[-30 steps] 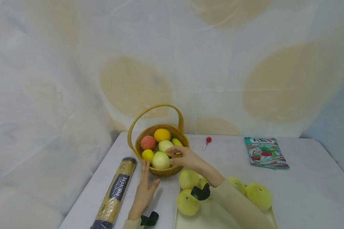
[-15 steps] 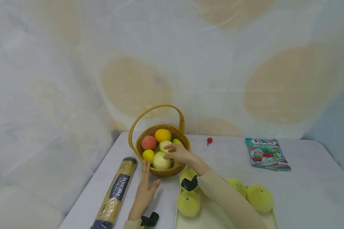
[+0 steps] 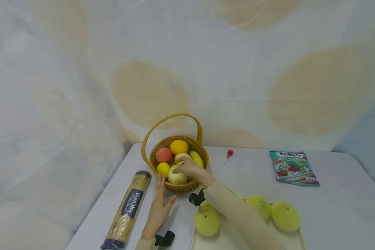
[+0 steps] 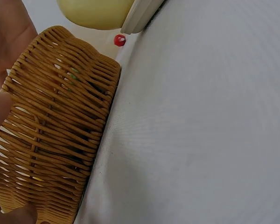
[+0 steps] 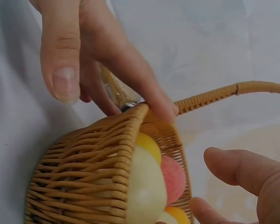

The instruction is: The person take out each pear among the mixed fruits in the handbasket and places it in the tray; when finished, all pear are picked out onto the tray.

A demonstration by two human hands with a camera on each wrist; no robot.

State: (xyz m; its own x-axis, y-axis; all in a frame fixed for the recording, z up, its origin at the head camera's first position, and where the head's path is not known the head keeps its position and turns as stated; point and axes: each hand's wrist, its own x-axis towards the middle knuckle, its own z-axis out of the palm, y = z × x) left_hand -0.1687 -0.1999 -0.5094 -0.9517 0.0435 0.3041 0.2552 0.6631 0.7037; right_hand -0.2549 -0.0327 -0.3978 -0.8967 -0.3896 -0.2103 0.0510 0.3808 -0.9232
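A wicker basket (image 3: pixel 181 188) with a tall handle holds a peach-coloured fruit (image 3: pixel 164 155), an orange (image 3: pixel 179 147), a lemon-yellow fruit (image 3: pixel 163 169), a banana (image 3: pixel 197 158) and two pale green round fruits, the front one (image 3: pixel 177 177) nearest the rim. My left hand (image 3: pixel 157 211) has its fingers extended against the basket's near left rim; in the right wrist view its fingertip rests on that rim. Over the basket hovers my right hand (image 3: pixel 192 170), fingers loosely bent above the pale fruits. Its thumb (image 5: pixel 242 168) looks apart from the fruit; other fingertips are partly out of that view.
A cream tray (image 3: pixel 225 239) at the front right bears several large yellow-green fruits (image 3: pixel 285 216), partly hidden by my right sleeve. Left of the basket lies a spaghetti pack (image 3: pixel 126 210). A red lollipop (image 3: pixel 230 152) and a green candy bag (image 3: pixel 294 168) lie farther back.
My right hand has moved left and slightly down across the basket, uncovering more of the banana. The left hand has stayed at the rim.
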